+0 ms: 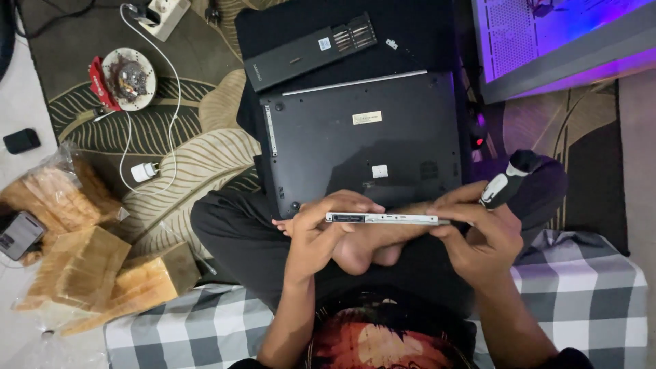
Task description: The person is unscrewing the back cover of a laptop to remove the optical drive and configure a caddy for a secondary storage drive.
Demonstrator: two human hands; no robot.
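Note:
My left hand (321, 236) and my right hand (478, 236) hold a thin silver drive caddy (383, 219) edge-on between them, one hand at each end. My right hand also grips a black-and-white screwdriver (506, 181) that sticks up past the thumb. Just beyond the hands lies a black laptop (362, 140), upside down, with its bottom cover facing up. I sit cross-legged in dark trousers, and my bare foot shows under the caddy.
A long black battery (294, 58) and a case of screwdriver bits (354, 34) lie behind the laptop. Left: a round ashtray (128, 78), white charger (143, 171) with cable, power strip (164, 15), bagged bread (75, 246). A lit computer case (547, 41) stands at upper right.

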